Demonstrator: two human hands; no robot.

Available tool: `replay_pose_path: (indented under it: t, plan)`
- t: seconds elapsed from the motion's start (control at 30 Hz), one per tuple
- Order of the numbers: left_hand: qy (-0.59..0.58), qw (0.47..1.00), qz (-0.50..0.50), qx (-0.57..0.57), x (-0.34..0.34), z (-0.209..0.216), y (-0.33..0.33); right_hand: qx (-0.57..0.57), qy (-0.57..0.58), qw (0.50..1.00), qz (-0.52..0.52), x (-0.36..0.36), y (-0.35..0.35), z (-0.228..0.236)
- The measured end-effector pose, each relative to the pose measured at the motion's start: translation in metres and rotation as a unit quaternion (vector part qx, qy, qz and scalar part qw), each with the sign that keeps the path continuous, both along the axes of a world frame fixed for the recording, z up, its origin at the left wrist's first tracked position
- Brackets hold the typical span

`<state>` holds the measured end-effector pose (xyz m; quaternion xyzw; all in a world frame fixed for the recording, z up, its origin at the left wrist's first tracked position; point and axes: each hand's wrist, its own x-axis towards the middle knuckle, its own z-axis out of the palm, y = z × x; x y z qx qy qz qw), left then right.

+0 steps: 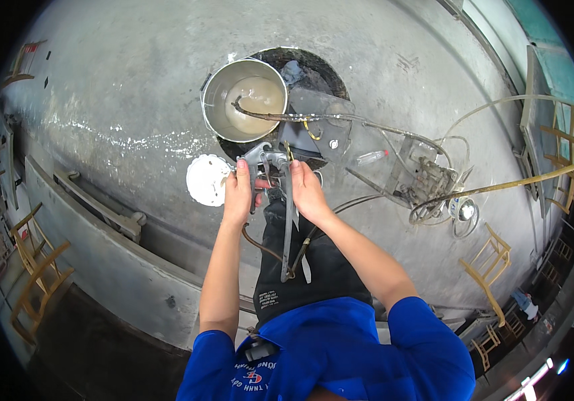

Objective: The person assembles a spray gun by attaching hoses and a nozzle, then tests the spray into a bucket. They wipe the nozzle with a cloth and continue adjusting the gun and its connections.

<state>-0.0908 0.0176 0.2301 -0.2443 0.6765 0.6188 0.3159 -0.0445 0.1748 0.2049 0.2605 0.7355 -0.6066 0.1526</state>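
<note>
A grey concrete floor (147, 63) spread beneath everything, splashed with white left of the bucket. A wooden chair frame (487, 265) stood on the right, and nearer the middle sat a pump unit (434, 182) with hoses looped around it. A metal bucket (211, 100) of cloudy, pale liquid stood at the edge of a dark round patch; a stained hose (340, 118) curved in over its rim. Just beside the bucket lay a white scalloped lid (207, 180). The spray gun (257, 156) was between the person's hands, above their legs. The left hand (237, 194) was wrapped around its handle; the right hand (308, 194) was partly closed against the grey tube (288, 214) beside it, how firmly I couldn't tell. A clear bottle (369, 158) with a red cap lay near the pump unit.
</note>
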Motion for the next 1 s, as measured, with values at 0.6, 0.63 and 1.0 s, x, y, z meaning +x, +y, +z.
replay_pose_path:
  t: [0.6,0.63,1.0]
  plan:
    - [-0.37,0.905,0.088,0.194,0.046,-0.047,-0.001,0.172,0.072,0.975,0.119,0.024,0.008,-0.005]
    - [-0.444,0.856,0.128,0.232,0.057,-0.048,0.005,0.19,0.113,0.961,0.168,0.021,0.013,-0.014]
    - [-0.312,0.896,0.105,0.298,0.07,-0.043,0.029,0.029,0.036,0.998,0.035,0.026,0.033,-0.015]
